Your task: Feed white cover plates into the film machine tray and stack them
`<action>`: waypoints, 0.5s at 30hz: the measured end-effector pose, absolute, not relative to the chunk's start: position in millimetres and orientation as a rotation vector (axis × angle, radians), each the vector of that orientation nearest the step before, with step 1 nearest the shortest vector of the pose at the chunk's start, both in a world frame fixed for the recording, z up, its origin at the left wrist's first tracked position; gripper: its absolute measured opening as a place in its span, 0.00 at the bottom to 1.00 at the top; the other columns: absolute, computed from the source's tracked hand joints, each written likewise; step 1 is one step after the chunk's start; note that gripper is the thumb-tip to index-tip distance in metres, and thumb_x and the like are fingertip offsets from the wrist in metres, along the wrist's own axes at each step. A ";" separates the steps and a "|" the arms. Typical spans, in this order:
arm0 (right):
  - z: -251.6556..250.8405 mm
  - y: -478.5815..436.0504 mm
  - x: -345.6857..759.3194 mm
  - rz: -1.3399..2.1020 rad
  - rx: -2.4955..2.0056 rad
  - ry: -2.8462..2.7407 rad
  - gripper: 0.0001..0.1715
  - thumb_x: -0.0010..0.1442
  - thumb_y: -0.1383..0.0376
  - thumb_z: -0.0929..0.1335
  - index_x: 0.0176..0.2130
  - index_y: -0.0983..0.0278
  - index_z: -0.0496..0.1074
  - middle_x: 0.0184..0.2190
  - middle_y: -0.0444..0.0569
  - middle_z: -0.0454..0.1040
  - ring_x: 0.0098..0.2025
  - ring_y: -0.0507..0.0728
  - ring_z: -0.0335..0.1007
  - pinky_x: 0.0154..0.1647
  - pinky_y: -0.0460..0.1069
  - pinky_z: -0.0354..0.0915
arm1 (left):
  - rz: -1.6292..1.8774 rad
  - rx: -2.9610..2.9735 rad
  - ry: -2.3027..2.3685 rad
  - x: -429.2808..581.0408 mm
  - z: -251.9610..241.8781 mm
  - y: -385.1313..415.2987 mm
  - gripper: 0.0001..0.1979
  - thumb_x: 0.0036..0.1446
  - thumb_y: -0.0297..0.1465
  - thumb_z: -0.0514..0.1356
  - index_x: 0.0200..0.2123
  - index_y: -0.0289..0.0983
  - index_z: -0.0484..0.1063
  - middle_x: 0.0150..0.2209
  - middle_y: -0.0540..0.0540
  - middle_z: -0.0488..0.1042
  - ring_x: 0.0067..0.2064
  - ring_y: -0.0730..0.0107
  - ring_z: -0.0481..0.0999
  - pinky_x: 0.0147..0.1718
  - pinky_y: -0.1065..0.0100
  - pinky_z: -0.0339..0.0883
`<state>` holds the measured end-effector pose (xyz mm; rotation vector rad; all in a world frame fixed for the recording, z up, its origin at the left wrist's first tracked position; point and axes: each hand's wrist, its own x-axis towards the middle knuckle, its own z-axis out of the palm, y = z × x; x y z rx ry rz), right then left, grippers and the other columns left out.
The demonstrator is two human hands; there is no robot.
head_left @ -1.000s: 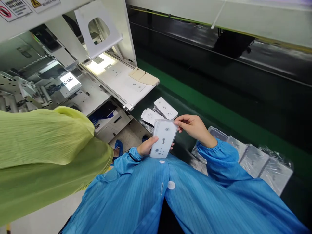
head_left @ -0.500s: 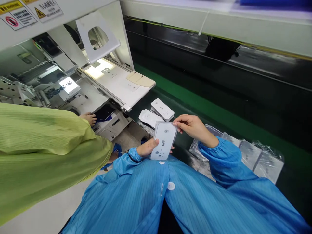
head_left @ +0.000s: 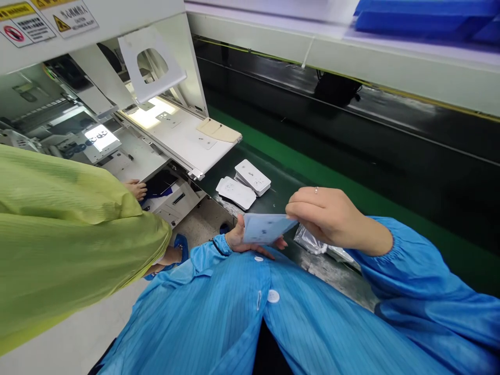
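Just in front of my blue coat, my left hand point(head_left: 235, 237) supports thin white rectangular sheets point(head_left: 263, 232) with small dark marks. Its thumb is at the left edge and its fingers show below and beyond them. How many sheets there are I cannot tell. My right hand point(head_left: 326, 214), with a ring on one finger, pinches the upper right corner, and the top sheet is tilted. Beyond my hands, two piles of similar rounded white sheets lie on the dark belt: a nearer pile point(head_left: 236, 194) and a farther pile point(head_left: 253, 174), side by side and touching.
Clear plastic-wrapped packs point(head_left: 308, 240) lie partly hidden under my right forearm. A white machine with an outfeed conveyor point(head_left: 209, 153) stands at left. A co-worker in a green garment point(head_left: 78, 234) is close on my left. A blue bin point(head_left: 410, 21) sits on the upper shelf.
The sheets have tipped from facing me to lying flatter. My right hand has moved right and nearer, still at the corner. My left fingers have spread under the sheets; the view has shifted slightly.
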<state>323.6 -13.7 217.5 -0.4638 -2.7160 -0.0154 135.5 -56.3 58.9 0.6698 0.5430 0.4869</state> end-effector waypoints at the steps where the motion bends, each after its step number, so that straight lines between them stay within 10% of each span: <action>1: 221.9 -16.1 324.5 0.009 -0.457 -2.724 0.12 0.61 0.73 0.57 0.32 0.63 0.66 0.26 0.46 0.70 0.28 0.51 0.62 0.27 0.45 0.55 | 0.482 0.623 0.473 136.4 59.6 -56.5 0.50 0.52 0.60 0.29 0.50 0.23 0.66 0.47 0.29 0.71 0.52 0.46 0.69 0.41 0.53 0.66; 10: 248.0 -26.5 329.4 0.053 -0.507 -2.682 0.11 0.63 0.69 0.58 0.32 0.62 0.65 0.25 0.46 0.69 0.27 0.51 0.63 0.27 0.46 0.57 | 0.627 0.720 0.275 146.3 49.1 -59.6 0.65 0.18 0.69 0.55 0.56 0.31 0.57 0.50 0.27 0.68 0.54 0.35 0.64 0.37 0.50 0.67; 15: 256.8 -30.1 331.6 0.050 -0.571 -2.661 0.11 0.64 0.67 0.58 0.32 0.61 0.65 0.27 0.46 0.70 0.28 0.51 0.64 0.27 0.46 0.58 | 0.542 0.807 0.261 148.9 52.4 -57.8 0.61 0.16 0.61 0.63 0.53 0.29 0.63 0.50 0.27 0.69 0.53 0.37 0.66 0.40 0.52 0.67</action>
